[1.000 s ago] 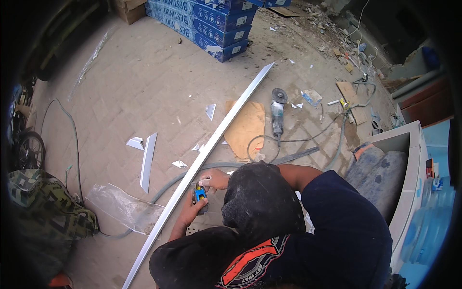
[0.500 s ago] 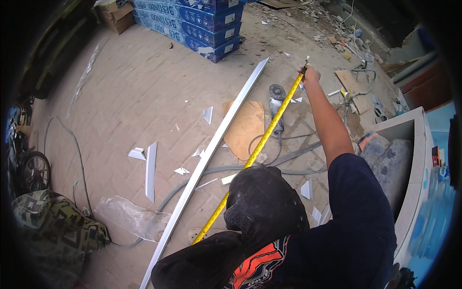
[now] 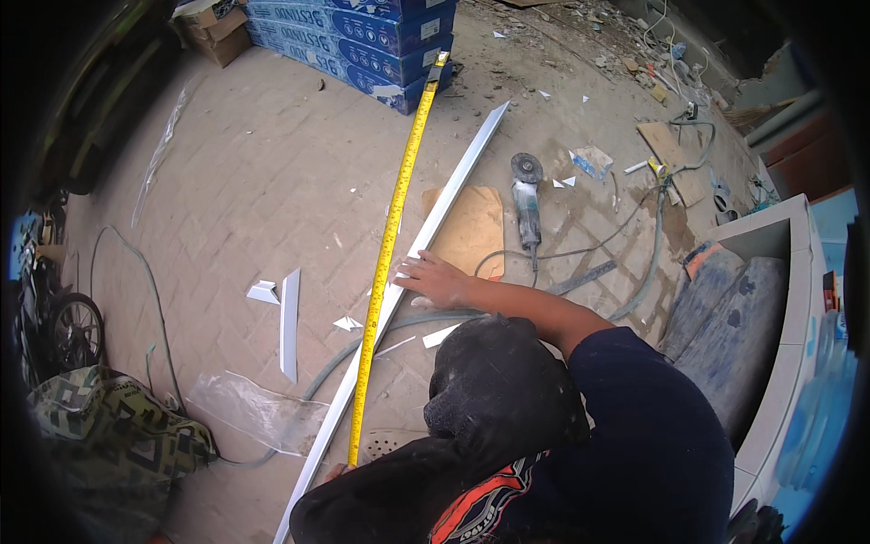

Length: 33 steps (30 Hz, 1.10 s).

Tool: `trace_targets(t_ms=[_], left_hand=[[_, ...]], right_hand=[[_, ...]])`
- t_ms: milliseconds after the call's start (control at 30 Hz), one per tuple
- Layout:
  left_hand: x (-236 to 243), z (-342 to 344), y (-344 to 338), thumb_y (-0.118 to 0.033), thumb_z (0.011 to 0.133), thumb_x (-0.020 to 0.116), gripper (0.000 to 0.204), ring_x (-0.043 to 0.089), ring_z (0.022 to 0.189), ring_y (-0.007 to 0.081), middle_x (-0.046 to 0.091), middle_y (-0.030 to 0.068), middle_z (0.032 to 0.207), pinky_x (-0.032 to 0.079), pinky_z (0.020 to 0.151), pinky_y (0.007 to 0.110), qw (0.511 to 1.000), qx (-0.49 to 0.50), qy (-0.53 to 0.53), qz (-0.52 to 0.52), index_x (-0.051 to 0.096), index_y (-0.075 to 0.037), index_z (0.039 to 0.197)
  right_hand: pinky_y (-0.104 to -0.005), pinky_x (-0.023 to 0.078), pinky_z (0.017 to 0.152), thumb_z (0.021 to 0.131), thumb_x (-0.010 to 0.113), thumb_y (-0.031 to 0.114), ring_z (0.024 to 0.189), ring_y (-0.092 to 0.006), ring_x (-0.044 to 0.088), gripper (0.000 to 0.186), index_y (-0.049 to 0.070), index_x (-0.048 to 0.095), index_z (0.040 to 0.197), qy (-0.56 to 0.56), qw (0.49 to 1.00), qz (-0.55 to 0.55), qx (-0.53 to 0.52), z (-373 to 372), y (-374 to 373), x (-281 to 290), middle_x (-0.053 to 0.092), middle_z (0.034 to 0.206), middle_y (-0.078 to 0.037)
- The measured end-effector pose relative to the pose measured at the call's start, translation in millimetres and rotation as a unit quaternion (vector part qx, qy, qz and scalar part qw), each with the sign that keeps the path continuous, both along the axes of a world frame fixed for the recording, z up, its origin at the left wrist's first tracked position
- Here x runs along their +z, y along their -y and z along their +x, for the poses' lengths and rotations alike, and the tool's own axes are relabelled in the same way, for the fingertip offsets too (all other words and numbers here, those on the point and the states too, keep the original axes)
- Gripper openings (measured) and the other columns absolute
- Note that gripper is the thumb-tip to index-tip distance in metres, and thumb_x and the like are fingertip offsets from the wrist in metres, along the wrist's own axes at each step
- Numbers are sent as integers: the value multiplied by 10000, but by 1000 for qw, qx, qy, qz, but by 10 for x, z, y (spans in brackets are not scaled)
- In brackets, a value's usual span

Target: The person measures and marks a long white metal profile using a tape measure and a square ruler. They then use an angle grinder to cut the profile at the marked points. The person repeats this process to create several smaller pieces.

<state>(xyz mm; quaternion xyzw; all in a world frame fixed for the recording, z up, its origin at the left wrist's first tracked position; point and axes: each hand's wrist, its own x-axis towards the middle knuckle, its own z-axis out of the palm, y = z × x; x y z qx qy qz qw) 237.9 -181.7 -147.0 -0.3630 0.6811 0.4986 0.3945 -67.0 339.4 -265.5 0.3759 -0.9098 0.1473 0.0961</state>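
Observation:
My right hand (image 3: 437,285) lies across a long white strip (image 3: 465,172) with fingers apart, touching it near the middle. An extended yellow tape measure (image 3: 396,208) runs beside the strip and crosses it lower down; its metal tip stands out beyond the upper left side. At the tape's lower end, my left hand (image 3: 339,471) is gripping it, mostly hidden behind my black-clothed leg (image 3: 498,381). An angle grinder (image 3: 526,203) lies right of the strip, near a tan board (image 3: 471,227). White offcuts (image 3: 290,324) are scattered on the left.
Stacked blue boxes (image 3: 349,50) and cardboard boxes (image 3: 213,32) stand at the back. A hose (image 3: 638,299) and cords cross the paving. Rubble (image 3: 634,68) lies back right. A tiled ledge (image 3: 784,354) is right; a camouflage cover (image 3: 109,426) and bicycle wheel (image 3: 77,324) are left.
The tape, a compact case a second ago, is extended. Since half a second ago, my right hand has let go of its far end and dropped onto the strip; the tape has swung left.

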Motion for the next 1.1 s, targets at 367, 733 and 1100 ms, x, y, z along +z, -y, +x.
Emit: trace_targets(t_ms=[367, 733, 1100], left_hand=[[39, -177, -186, -219, 1015, 763, 206, 542, 662, 82, 648, -28, 759, 408, 614, 304, 999, 34, -41, -4, 706, -82, 873], [-295, -1000, -591, -487, 923, 778, 483, 688, 716, 232, 734, 140, 792, 522, 687, 400, 966, -178, -86, -168, 780, -4, 941], [-333, -1306, -721, -552, 936, 761, 565, 739, 773, 263, 776, 168, 846, 554, 739, 418, 958, -237, -62, -146, 814, 3, 1023]], right_hand=[[-530, 428, 1126, 1038, 627, 553, 1261, -334, 647, 485, 161, 724, 1306, 291, 924, 239, 67, -979, 714, 170, 686, 1333, -114], [-428, 588, 822, 1109, 561, 436, 1039, -294, 757, 445, 53, 680, 1301, 374, 727, -493, -297, -67, 400, 4, 756, 1211, -180], [-286, 542, 500, 1102, 608, 357, 623, -163, 726, 404, -22, 748, 1095, 285, 786, -405, -370, -181, 54, -647, 765, 844, -125]])
